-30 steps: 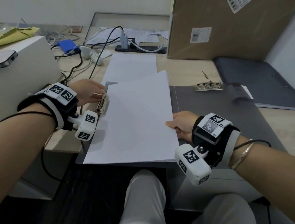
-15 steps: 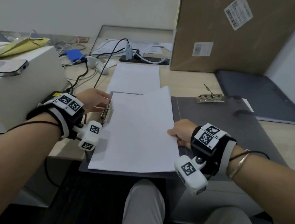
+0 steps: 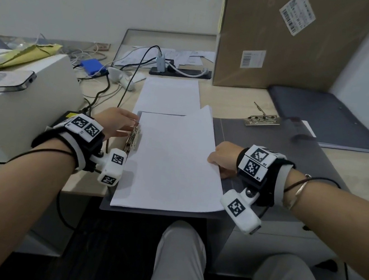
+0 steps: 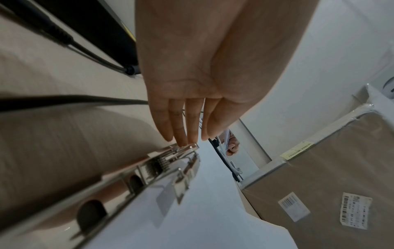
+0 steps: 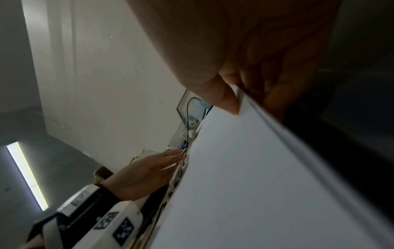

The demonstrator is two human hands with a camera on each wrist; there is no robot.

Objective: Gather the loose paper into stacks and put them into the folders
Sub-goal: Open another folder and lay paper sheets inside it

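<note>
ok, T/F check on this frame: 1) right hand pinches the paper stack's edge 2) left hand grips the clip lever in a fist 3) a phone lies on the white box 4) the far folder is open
1) True: the right hand pinches the paper stack.
2) False: the left hand has straight fingers, tips touching the metal clip.
3) True: phone on the white box.
4) False: the far folder lies closed.

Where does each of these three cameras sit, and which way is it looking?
Head: worn on the head, looking forward and down at the desk; both forearms and white-trousered knees show.
Left wrist: looks along the left hand, whose straight fingers touch the metal folder clip.
Right wrist: looks along the right hand pinching the paper stack.
Shared: all three show the stack and the left hand.
</note>
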